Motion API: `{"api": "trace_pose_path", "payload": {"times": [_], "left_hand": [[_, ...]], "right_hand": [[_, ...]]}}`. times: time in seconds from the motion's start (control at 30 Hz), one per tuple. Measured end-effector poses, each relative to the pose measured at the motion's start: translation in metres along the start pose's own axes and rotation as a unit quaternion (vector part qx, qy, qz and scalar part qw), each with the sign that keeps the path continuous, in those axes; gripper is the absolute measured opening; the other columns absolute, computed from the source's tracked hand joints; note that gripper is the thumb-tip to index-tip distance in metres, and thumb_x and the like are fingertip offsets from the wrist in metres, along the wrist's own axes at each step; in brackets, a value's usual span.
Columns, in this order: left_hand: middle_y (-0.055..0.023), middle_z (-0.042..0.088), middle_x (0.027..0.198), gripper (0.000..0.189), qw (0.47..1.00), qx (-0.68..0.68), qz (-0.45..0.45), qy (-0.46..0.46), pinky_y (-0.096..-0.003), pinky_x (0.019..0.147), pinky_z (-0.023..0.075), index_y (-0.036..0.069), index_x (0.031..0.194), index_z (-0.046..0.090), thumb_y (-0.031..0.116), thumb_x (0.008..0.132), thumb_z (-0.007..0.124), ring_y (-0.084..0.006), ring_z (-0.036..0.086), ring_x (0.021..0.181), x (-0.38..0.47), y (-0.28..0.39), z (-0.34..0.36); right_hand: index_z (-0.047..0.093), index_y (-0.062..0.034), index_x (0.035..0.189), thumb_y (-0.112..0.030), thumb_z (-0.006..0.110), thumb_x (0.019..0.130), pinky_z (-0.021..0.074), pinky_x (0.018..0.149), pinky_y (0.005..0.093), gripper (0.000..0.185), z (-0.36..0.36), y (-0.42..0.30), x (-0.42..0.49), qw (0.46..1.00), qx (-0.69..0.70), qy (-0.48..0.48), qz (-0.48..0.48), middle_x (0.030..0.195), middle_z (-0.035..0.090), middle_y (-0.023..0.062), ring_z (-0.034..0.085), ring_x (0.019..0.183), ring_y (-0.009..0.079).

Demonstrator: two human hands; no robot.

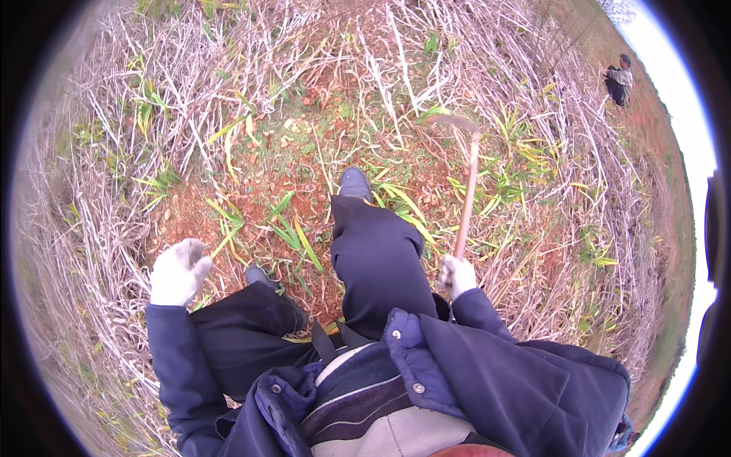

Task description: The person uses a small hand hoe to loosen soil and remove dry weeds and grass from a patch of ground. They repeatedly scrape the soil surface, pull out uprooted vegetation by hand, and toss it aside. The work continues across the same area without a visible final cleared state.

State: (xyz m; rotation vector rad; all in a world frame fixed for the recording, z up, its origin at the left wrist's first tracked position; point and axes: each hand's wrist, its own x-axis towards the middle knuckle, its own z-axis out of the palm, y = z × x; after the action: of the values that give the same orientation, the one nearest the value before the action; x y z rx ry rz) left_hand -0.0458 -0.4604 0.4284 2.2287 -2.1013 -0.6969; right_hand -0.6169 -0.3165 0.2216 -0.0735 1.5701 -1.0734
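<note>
My right hand [457, 276], in a white glove, grips the lower end of a sickle's wooden handle [468, 194]. The sickle's curved blade [451, 119] points left above the ground, near some green leaves and pale dry stalks. To the left, my left hand [180, 272], also white-gloved, hangs over red soil with fingers curled and thumb apart. Nothing shows in its grasp. Strappy green leaves [294, 234] lie or grow between my hands, around my dark shoe [354, 183].
Dense dry stalks [508, 51] lean and lie at both sides and ahead. Reddish soil [188, 211] shows among low green growth. Another person [619, 81] is some distance off at the upper right. My forward leg [377, 257] stands between the hands.
</note>
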Motion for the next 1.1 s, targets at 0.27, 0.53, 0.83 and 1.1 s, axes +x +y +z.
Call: {"api": "trace_pose_path", "payload": {"times": [0.27,0.53,0.83,1.1], "left_hand": [[-0.0176,0.081,0.107,0.039,0.999,-0.015,-0.042,-0.008,-0.0407,0.092,0.0613,0.002,0.123,0.077,0.025,0.091,0.08,-0.0304,0.079,0.1,-0.006,-0.007,0.001],[-0.0191,0.081,0.109,0.041,0.996,-0.028,-0.074,-0.04,-0.04,0.093,0.0616,0.0,0.125,0.076,0.023,0.092,0.079,-0.0303,0.08,0.1,0.007,-0.014,0.011],[-0.0194,0.081,0.11,0.042,0.997,-0.042,-0.064,-0.028,-0.0418,0.094,0.0611,0.0,0.126,0.076,0.024,0.091,0.079,-0.0316,0.079,0.103,0.008,-0.001,0.008],[-0.0185,0.081,0.106,0.037,0.997,-0.047,-0.049,-0.047,-0.0415,0.092,0.0611,0.002,0.121,0.076,0.022,0.091,0.08,-0.032,0.079,0.102,0.016,-0.014,0.017]], "right_hand": [[0.053,-0.0154,0.087,-0.025,0.067,0.107,0.0393,0.05,0.0363,0.026,0.058,-0.102,0.138,0.987,0.086,0.039,-0.132,0.064,0.048,-0.002,0.043,0.05,0.017],[0.053,-0.0159,0.077,-0.015,0.067,0.099,0.0393,0.047,0.0312,0.026,0.137,-0.127,0.244,0.959,0.238,-0.157,0.0,0.064,0.053,0.0008,0.052,0.052,0.018],[0.057,-0.0118,0.097,-0.017,0.073,0.101,0.0419,0.046,0.0316,0.017,0.021,-0.073,0.121,0.999,0.012,-0.027,-0.034,0.071,0.055,-0.0032,0.049,0.052,0.0114],[0.067,0.0014,0.105,-0.023,0.07,0.097,0.0572,0.059,0.0398,0.026,-0.029,-0.153,0.153,0.844,-0.396,0.268,-0.242,0.077,0.071,0.0123,0.07,0.061,0.0234]]}}
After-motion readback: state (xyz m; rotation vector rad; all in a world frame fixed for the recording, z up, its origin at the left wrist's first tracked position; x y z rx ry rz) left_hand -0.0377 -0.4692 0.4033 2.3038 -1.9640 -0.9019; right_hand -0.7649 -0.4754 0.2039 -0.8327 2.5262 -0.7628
